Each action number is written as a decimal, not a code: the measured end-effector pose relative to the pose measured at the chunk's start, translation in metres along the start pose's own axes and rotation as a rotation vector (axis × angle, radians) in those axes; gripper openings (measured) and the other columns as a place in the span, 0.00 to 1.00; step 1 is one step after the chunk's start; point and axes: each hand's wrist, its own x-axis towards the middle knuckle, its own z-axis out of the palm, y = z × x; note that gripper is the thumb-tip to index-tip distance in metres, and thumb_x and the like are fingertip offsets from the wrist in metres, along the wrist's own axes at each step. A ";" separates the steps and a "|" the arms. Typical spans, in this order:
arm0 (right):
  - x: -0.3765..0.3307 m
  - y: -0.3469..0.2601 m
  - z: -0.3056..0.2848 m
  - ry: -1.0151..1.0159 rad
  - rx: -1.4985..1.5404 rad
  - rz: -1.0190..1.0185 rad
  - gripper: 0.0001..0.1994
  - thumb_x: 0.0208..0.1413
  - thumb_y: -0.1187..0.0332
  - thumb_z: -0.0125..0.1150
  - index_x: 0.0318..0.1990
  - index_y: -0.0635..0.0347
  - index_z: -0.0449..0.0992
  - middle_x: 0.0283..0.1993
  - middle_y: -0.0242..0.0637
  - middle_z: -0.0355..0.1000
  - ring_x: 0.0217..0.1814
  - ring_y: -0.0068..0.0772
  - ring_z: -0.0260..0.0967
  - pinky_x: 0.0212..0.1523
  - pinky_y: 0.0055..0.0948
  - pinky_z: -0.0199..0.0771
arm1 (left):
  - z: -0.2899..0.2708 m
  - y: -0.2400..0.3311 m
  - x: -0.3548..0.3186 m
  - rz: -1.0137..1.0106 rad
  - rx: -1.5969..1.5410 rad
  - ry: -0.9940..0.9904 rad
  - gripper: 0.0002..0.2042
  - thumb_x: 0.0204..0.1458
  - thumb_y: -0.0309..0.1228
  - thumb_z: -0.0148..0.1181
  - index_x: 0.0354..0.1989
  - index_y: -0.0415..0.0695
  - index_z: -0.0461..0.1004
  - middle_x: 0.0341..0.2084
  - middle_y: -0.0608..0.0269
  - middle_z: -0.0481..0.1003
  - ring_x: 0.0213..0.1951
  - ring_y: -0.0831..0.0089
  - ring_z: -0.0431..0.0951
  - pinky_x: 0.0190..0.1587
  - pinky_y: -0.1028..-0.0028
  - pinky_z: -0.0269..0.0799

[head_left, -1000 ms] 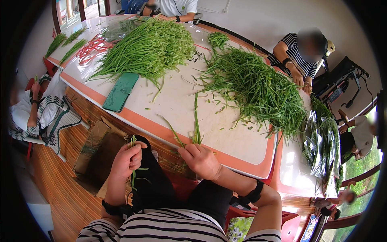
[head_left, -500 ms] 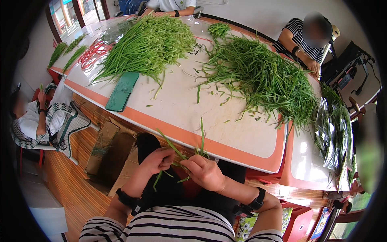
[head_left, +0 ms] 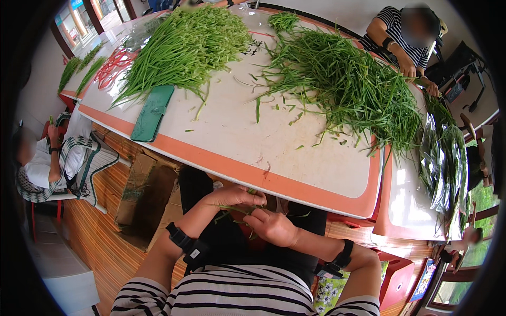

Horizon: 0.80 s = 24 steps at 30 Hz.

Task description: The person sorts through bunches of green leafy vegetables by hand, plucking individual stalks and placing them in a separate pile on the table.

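Observation:
Over my lap, just off the table's near edge, both my hands are closed close together. My left hand (head_left: 237, 197), with the knuckles turned up, grips a few thin green stalks (head_left: 229, 208). My right hand (head_left: 271, 226) sits slightly nearer and to the right, its thumb and fingers pinched on the same stalks; a loose leaf end pokes out on its right. Fingers hide most of what is held. Ahead on the table lies a large loose heap of green leafy stalks (head_left: 342, 84), and left of it a neat pile of long green stems (head_left: 184, 47).
The white table (head_left: 221, 126) has an orange border. On it lie a green phone case (head_left: 153, 113), red ties (head_left: 113, 67) and plastic-wrapped greens (head_left: 443, 163). A cardboard box (head_left: 150, 189) stands on the floor. One person (head_left: 408, 47) handles greens at right; another (head_left: 50, 158) sits left.
My left hand has moved right and up, drawing nearer the right hand. The long stalks that stuck up between them are now lower and mostly hidden. The far-right person's hands have come together over the greens.

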 end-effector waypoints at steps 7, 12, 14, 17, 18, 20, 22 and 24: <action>-0.001 0.032 0.019 0.115 0.329 0.550 0.16 0.47 0.69 0.57 0.45 0.57 0.70 0.41 0.44 0.69 0.40 0.42 0.68 0.42 0.32 0.70 | -0.053 -0.037 -0.025 -0.268 -0.376 0.546 0.09 0.50 0.33 0.53 0.21 0.46 0.64 0.11 0.72 0.59 0.09 0.86 0.50 0.12 0.83 0.42; -0.085 0.148 0.119 -0.087 -0.110 0.756 0.19 0.53 0.61 0.53 0.52 0.56 0.64 0.48 0.43 0.67 0.47 0.37 0.66 0.47 0.32 0.67 | -0.084 -0.047 -0.056 -0.230 -0.402 0.611 0.07 0.50 0.31 0.52 0.29 0.41 0.67 0.18 0.64 0.68 0.08 0.87 0.51 0.10 0.85 0.42; -0.098 0.169 0.124 -0.172 -0.217 0.889 0.19 0.53 0.61 0.54 0.52 0.56 0.64 0.48 0.43 0.67 0.47 0.37 0.66 0.47 0.32 0.67 | -0.082 -0.044 -0.064 -0.238 -0.386 0.632 0.06 0.50 0.30 0.52 0.29 0.40 0.68 0.20 0.62 0.70 0.08 0.88 0.51 0.09 0.85 0.42; -0.105 0.176 0.134 -0.202 -0.238 0.944 0.20 0.53 0.61 0.54 0.51 0.57 0.65 0.48 0.43 0.67 0.47 0.37 0.66 0.47 0.32 0.67 | -0.070 -0.040 -0.060 -0.252 -0.322 0.570 0.10 0.52 0.30 0.52 0.37 0.38 0.73 0.25 0.62 0.74 0.08 0.89 0.50 0.10 0.85 0.42; -0.103 0.174 0.137 -0.203 -0.229 0.935 0.20 0.53 0.61 0.54 0.51 0.57 0.65 0.48 0.43 0.67 0.47 0.37 0.66 0.48 0.32 0.67 | -0.067 -0.043 -0.055 -0.257 -0.328 0.573 0.10 0.52 0.30 0.52 0.37 0.38 0.73 0.25 0.62 0.74 0.08 0.89 0.50 0.10 0.85 0.42; -0.099 0.169 0.142 -0.201 -0.197 0.907 0.20 0.52 0.61 0.54 0.51 0.57 0.65 0.48 0.43 0.66 0.47 0.37 0.66 0.48 0.32 0.67 | -0.059 -0.050 -0.041 -0.211 -0.370 0.518 0.08 0.52 0.30 0.52 0.34 0.39 0.73 0.17 0.66 0.70 0.08 0.87 0.50 0.10 0.83 0.42; -0.094 0.165 0.144 -0.200 -0.161 0.875 0.20 0.52 0.61 0.54 0.51 0.57 0.65 0.49 0.43 0.66 0.47 0.37 0.65 0.48 0.32 0.67 | -0.054 -0.058 -0.025 -0.244 -0.417 0.497 0.05 0.52 0.28 0.51 0.26 0.41 0.70 0.09 0.71 0.61 0.07 0.85 0.49 0.10 0.81 0.42; -0.092 0.163 0.145 -0.190 -0.140 0.857 0.20 0.52 0.61 0.54 0.51 0.57 0.65 0.49 0.42 0.66 0.48 0.37 0.65 0.48 0.32 0.66 | -0.045 -0.066 -0.008 -0.241 -0.400 0.426 0.10 0.52 0.27 0.49 0.18 0.45 0.62 0.06 0.73 0.53 0.07 0.83 0.48 0.11 0.80 0.41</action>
